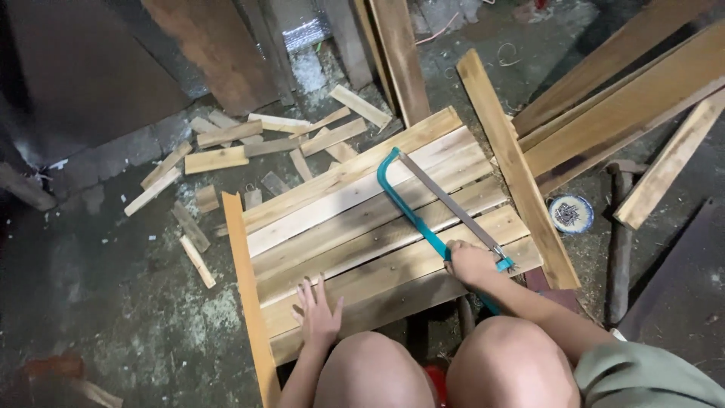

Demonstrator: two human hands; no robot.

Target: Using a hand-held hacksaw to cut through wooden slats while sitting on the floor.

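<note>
The right hand [470, 262] is gripping the teal hacksaw [434, 215] lying mid-frame across the slatted wooden panel [362, 227]; the left hand [317, 313], fingers spread, is pressing flat at lower centre. Long, level strokes would likely be cutting cleanest.

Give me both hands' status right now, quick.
Left hand: open, fingers spread, pressed flat on the wooden slat panel.
Right hand: closed around the handle of the teal hacksaw.

1 head view, looking steeply down from close above the knees onto the slatted wooden panel [377, 227] and floor.
</note>
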